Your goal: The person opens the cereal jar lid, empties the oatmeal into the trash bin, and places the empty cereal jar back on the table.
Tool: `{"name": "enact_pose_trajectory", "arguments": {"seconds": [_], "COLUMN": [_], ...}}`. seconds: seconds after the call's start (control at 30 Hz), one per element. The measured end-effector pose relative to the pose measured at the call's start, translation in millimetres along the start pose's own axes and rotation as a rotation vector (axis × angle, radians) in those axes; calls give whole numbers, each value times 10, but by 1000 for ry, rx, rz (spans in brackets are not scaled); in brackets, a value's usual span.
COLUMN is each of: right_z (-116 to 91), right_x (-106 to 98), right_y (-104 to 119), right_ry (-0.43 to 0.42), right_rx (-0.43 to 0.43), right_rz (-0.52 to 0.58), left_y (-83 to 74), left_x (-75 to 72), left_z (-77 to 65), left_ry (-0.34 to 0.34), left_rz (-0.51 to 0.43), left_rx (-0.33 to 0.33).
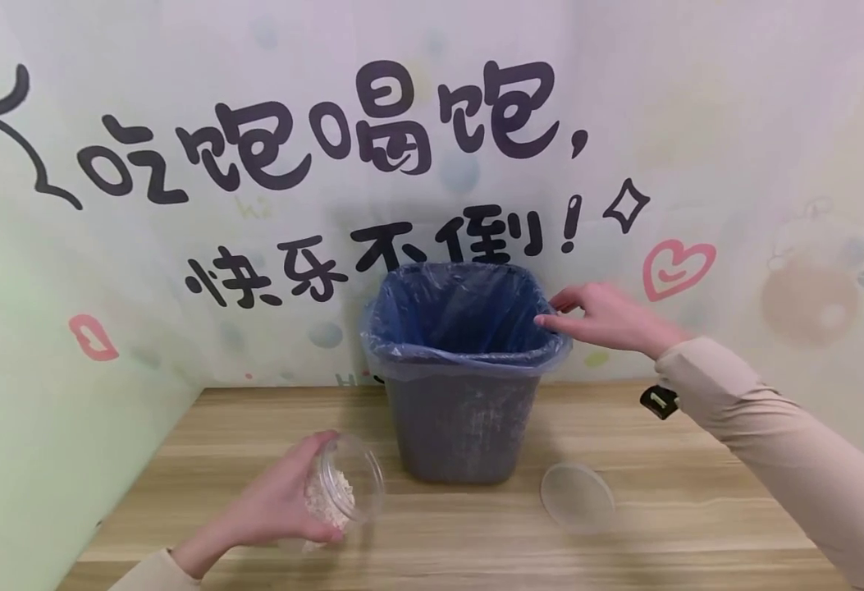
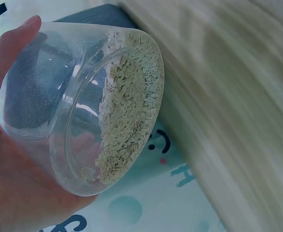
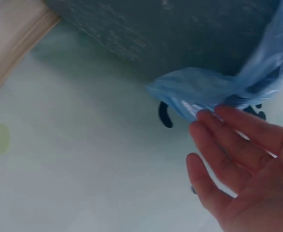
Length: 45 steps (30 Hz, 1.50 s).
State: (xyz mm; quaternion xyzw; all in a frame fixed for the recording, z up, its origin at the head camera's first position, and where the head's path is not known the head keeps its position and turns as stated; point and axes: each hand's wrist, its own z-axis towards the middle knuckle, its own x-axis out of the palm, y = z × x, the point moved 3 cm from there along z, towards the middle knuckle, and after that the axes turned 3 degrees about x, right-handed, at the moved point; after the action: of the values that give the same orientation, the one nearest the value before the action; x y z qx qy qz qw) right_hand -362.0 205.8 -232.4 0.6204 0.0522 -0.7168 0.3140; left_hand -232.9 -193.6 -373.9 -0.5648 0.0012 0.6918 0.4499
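Note:
My left hand [image 1: 280,497] grips a clear plastic jar [image 2: 35,92] partly filled with pale flakes [image 2: 126,106] that look like oats. The jar is tilted on its side over the table, left of the bin, its uncovered mouth facing right. A grey bin [image 1: 464,427] stands upright in the middle, lined with a blue plastic bag [image 1: 461,308] folded over the rim. My right hand [image 1: 612,318] is at the bin's right rim. In the right wrist view its fingers [image 3: 223,150] are loosely extended, with the tips right at the bag's folded edge.
A round translucent lid [image 1: 578,497] lies on the wooden table [image 1: 697,501], to the right of the bin's base. Directly behind the bin rises a printed backdrop [image 1: 771,123] with black characters and pink hearts. A pale green wall [image 1: 25,353] borders the table's left side.

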Motion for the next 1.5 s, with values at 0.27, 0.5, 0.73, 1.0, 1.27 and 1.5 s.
{"name": "enact_pose_trajectory", "arguments": {"seconds": [0.27,0.5,0.73,1.0,1.27,1.5], "right_z": [37,30,53,56,37,35], "right_x": [83,95,80,109,116,134], "right_y": [-46,-50,-36,-14,19,-8], "right_ry": [15,19,39,82,104,107], "right_rx": [4,-2,-21,-22,-20,-4], "right_rz": [35,55,4,24,60,63], "left_y": [-47,-128,-125,-83,-138,-169], "left_x": [-225,-544,-966,-1259,-1403,-1461], "left_z": [61,196,409,723,1089,1400], "left_ry": [-11,-38,-22,-30,-21,37], "left_rz": [-23,24,111,133,159,167], "left_rx": [5,11,-46,-14,-19,-9]}}
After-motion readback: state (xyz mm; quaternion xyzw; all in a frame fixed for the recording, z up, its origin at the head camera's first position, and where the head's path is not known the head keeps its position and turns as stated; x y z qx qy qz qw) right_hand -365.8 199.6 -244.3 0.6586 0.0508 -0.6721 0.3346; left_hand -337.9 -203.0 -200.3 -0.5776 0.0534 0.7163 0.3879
